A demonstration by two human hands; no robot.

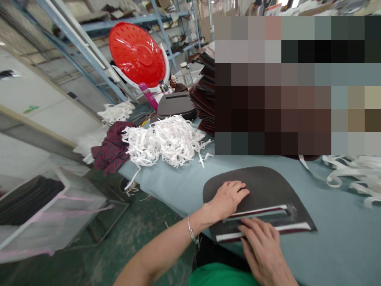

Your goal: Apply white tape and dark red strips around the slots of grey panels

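A dark brown rounded panel (262, 184) lies flat on the blue-grey table (342, 234) in front of me. Two white strips with maroon edges (268, 210) run across its near part. My left hand (228, 198) rests flat on the panel's left side, fingers stretched out, with a bracelet on the wrist. My right hand (263, 248) lies over the lower strip near the panel's front edge, fingers extended and pressing down on it.
A heap of white paper strips (165, 141) and a plaid cloth (111, 149) sit at the table's left end. A stack of dark panels (205, 95), a red round basket (137, 53) and blue shelving stand behind. More white strips (354, 171) lie at right. A bin (38, 214) stands on the floor.
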